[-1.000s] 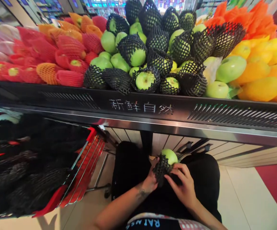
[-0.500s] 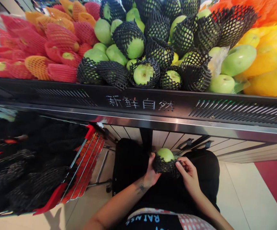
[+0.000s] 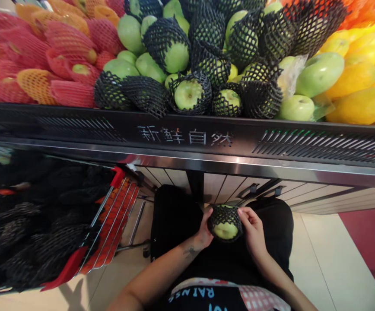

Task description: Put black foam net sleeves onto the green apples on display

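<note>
Low in the view, over my black-clad lap, a green apple sits inside a black foam net sleeve. My left hand grips the sleeve's left side with curled fingers. On the right side my right hand pinches the net's edge. The net now wraps most of the fruit, with green showing at its near end.
A black display shelf edge with white characters runs across above my hands, piled with netted green apples, red-netted fruit at left and yellow mangoes at right. A red shopping basket full of black nets stands at left.
The apple stuck out of the top of the net a second ago; since then the net has been drawn over it and the fruit turned toward me. Both hands stayed on it.
</note>
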A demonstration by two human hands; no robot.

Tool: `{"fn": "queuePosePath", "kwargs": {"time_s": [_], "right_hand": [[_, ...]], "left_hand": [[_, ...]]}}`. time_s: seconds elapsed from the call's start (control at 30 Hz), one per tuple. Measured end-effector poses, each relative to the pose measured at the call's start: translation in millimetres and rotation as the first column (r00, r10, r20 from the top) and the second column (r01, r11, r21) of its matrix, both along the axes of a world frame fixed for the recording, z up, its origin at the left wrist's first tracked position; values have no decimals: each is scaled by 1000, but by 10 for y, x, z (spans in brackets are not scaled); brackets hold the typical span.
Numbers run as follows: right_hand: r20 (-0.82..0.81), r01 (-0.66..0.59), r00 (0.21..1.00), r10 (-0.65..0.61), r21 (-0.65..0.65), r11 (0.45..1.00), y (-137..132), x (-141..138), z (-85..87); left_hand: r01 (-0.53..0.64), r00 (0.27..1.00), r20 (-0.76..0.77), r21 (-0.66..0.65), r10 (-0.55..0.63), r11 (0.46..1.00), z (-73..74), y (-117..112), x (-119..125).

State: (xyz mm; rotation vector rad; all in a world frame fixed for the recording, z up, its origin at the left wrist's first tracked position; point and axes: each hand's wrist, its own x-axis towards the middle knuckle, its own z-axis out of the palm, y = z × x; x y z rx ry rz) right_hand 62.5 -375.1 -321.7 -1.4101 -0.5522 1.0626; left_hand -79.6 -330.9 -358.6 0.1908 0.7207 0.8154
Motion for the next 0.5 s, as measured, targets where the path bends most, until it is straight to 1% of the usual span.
{"fn": "queuePosePath", "kwargs": {"time_s": [0.1, 0.2, 0.3, 0.37, 0.43, 0.5], "right_hand": [[-98, -28, 995, 25, -25, 999, 33, -30, -7], [-145, 15, 989, -20, -39, 999, 28, -64, 7], [-132, 17, 991, -20, -25, 1000, -10, -45, 44], [-69, -11, 998, 11, -1, 1000, -43, 6, 82], [8, -74, 997, 74, 12, 997, -68, 70, 123], [35, -162, 986, 162, -7, 987, -79, 124, 163]], "left_hand": [[-71, 996, -46, 3, 71, 997, -61, -18, -15], [-88, 992, -85, 12, 89, 996, -70, -20, -27], [-12, 998, -66, 25, 14, 1000, -8, -11, -28], [60, 997, -55, 26, -58, 998, 41, -7, -23], [109, 993, -58, 25, -107, 994, 67, -10, -17], [107, 993, -56, 24, -105, 994, 61, -18, -12]]}}
